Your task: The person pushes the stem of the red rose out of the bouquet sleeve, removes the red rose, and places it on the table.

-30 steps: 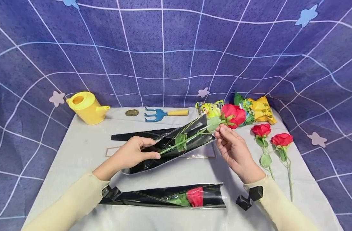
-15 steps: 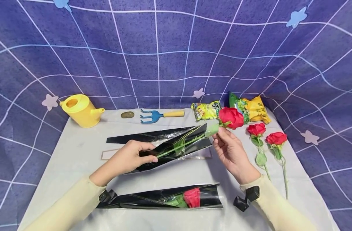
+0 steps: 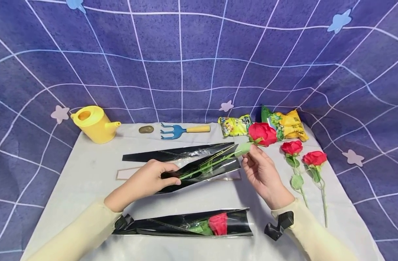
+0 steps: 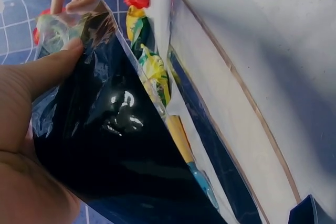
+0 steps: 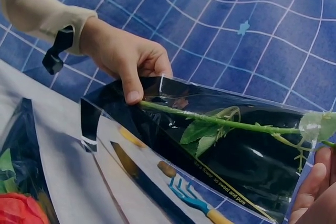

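Observation:
My left hand (image 3: 150,179) grips the lower end of a black sleeve with a clear front (image 3: 218,165), thumb on top over the stem. The artificial rose (image 3: 263,134) lies lengthwise in it, its red head and upper leaf sticking out past the mouth. In the right wrist view the green stem (image 5: 247,125) and its leaves show against the black film. My right hand (image 3: 262,168) pinches the stem just under the head. Nearest the front lies another sleeve (image 3: 166,223) with a rose inside. The left wrist view shows the sleeve's dark back (image 4: 121,145).
Two loose roses (image 3: 291,148) lie at the right. Behind the hands rest another black sleeve (image 3: 146,156) and a brown-edged clear one (image 3: 127,173). Along the back stand a yellow watering can (image 3: 95,125), a stone (image 3: 146,129), a blue hand rake (image 3: 174,131) and printed bags (image 3: 234,125).
The held sleeve's mouth has dropped a little and its raised upper edge lies lower, closer along the stem. Both hands keep their holds. The head view has shifted slightly.

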`<state>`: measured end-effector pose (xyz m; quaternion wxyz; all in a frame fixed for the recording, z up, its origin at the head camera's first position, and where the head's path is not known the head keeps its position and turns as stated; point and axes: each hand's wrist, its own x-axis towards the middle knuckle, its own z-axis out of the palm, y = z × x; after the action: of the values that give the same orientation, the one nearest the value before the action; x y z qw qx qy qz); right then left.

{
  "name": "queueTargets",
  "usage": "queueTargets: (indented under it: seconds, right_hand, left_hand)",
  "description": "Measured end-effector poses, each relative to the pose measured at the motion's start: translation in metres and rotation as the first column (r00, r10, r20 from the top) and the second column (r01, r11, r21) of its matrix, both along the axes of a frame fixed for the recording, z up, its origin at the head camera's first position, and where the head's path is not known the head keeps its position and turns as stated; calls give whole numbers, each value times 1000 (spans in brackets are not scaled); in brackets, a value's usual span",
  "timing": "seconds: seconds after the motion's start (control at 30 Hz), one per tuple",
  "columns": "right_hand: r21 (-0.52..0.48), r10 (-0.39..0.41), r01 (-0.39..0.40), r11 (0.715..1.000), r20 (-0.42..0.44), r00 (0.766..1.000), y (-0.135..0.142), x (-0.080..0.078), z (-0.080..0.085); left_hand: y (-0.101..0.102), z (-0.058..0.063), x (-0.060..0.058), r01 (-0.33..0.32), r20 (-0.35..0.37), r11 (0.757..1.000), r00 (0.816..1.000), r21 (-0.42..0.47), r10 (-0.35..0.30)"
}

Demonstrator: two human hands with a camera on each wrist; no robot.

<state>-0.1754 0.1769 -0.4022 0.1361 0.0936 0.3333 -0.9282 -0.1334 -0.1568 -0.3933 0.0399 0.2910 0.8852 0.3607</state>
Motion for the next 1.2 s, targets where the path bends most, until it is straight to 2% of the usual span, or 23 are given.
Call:
queueTargets:
  seconds: [0.13,0.3,0.53,0.73,0.83,1.03,1.2]
  right_hand:
    - [-2,-31,31,1000,7,999,1,-2,0]
    - [30,-68,68,997,3,998,9,-7,-1]
    - [31,-123,126,991,-97,988,38,-19,5]
    - [26,-112,117,993,-142,983,70,-28,15]
    - [45,-101,111,993,-181,978,89,-32,18]
    - [135,2,37,990,-279,960,126,-35,14]
    - [261,177,-100,960,-291,940,153,-36,6]
  left_hand:
    - [0,-2,-1,28,31,999,999,20,-28]
    - [-6,-6,-3,29,85,998,996,49,-33]
    - [-12,-12,-9,72,169,994,982,78,-84]
    - [-23,-20,-9,104,277,992,953,77,-121]
    - [-27,-25,-11,122,308,990,941,74,-139]
    - [-34,-35,-15,131,333,990,933,47,-139]
    - [-39,-43,-15,101,378,995,920,23,-103]
